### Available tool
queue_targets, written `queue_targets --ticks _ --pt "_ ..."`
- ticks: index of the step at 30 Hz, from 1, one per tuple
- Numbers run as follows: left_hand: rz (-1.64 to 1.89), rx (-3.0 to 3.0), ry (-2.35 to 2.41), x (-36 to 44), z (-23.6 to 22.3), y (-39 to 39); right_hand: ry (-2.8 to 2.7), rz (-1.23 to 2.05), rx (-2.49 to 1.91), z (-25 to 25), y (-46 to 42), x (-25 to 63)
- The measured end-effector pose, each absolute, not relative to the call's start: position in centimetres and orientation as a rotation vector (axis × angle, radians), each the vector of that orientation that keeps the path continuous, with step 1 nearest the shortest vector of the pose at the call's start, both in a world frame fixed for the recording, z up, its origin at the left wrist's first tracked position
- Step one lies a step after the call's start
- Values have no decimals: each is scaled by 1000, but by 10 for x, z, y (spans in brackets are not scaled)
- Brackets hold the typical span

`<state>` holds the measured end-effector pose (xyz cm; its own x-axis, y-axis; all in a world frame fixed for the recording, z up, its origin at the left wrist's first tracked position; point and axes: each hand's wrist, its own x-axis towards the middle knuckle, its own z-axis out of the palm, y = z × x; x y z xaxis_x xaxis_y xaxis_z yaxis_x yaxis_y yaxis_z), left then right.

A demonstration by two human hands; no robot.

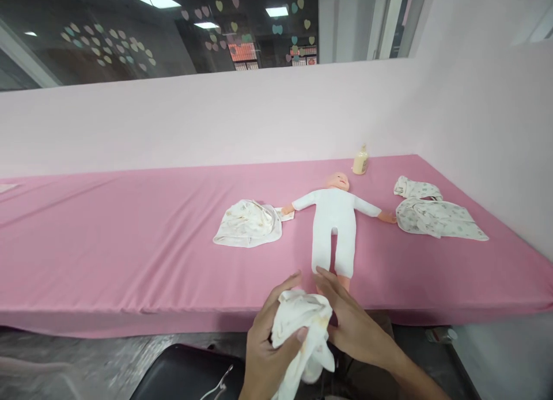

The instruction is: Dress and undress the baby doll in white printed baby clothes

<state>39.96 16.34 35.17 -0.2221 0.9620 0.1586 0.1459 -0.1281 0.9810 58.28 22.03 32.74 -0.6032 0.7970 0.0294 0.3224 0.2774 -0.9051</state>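
My left hand [265, 336] is closed round a crumpled white cloth [302, 336] with faint yellow print, held just in front of the table's near edge. My right hand [349, 319] lies against the cloth's right side with its fingers stretched out, touching it. Just beyond both hands a baby doll [333, 224] in a white bodysuit lies on its back on the pink table [129, 256], arms spread, feet toward me.
A folded white garment [249, 224] lies left of the doll. Patterned baby clothes [434, 215] lie to its right. A small cream bottle [360, 159] stands behind the doll's head. Pink walls close the back and right. A dark chair seat [185, 374] is below left.
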Motion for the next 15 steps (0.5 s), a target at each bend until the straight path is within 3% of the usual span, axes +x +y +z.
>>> queue_targets --ticks 7,12,15 --pt "1548 636 1463 378 350 173 -2039 1624 -582 334 226 560" --pt "1706 634 1877 311 339 212 -1789 1692 -780 318 227 555" --pt "1552 827 2072 256 323 242 -1693 1647 -911 313 231 571"
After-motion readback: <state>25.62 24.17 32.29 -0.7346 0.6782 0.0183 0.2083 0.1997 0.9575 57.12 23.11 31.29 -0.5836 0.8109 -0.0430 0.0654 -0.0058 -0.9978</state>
